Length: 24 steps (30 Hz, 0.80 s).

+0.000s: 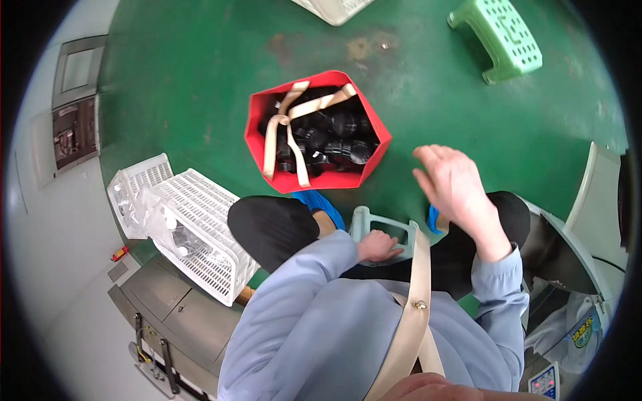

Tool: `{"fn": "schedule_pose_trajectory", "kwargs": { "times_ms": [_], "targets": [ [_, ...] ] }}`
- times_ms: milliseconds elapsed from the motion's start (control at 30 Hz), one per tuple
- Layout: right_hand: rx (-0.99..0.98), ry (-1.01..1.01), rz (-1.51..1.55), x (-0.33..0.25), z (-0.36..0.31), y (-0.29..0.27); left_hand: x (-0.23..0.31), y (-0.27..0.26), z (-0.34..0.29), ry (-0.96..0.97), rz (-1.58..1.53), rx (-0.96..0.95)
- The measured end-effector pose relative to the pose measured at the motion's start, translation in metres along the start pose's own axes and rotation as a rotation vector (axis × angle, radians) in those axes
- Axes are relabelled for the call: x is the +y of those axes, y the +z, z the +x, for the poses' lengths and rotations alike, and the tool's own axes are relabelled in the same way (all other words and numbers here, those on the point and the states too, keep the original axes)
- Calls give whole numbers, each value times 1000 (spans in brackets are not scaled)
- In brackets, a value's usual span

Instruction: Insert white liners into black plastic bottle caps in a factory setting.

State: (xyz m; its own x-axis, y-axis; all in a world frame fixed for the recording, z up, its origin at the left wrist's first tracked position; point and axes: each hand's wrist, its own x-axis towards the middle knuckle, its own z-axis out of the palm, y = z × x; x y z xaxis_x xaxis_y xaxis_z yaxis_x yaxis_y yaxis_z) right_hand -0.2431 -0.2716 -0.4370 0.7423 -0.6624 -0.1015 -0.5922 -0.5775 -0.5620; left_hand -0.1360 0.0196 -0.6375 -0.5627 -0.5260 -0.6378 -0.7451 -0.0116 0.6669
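Note:
My left hand [380, 246] is low between my knees, its fingers curled at the edge of a pale blue-green plastic stool [361, 220]. Part of the stool is hidden by my arm and legs. Above my right knee, my right hand [455, 184] is raised in the air, holding nothing, with thumb and fingers apart. Ahead of my feet a red bag [338, 180] with beige strap handles [321, 103] stands on the floor. Several black, shiny round parts [317, 139] fill it, their exact kind unclear.
White perforated crates [207, 194] stand at the left with clear plastic bags [167, 224]. A green stool [508, 40] is at the far right on the green floor [200, 67]. Grey cabinets [170, 301] stand lower left; a white plastic bag [575, 341] is lower right.

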Motion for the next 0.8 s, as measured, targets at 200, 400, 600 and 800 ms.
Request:
{"fn": "schedule_pose_trajectory", "kwargs": {
  "times_ms": [200, 400, 600, 800],
  "targets": [
    [-15, 24, -115, 1, 17, 19, -21, 42, -4, -31, 45, -38],
    [-17, -67, -201, 1, 26, 51, -6, 21, -2, 48, 142, 72],
    [35, -474, -170, -65, 15, 127, -25, 41, 8, 127, 306, 167],
    [-70, -373, -449, -56, 5, 166, 2, 2, -1, 9, 240, 264]
  ]
}}
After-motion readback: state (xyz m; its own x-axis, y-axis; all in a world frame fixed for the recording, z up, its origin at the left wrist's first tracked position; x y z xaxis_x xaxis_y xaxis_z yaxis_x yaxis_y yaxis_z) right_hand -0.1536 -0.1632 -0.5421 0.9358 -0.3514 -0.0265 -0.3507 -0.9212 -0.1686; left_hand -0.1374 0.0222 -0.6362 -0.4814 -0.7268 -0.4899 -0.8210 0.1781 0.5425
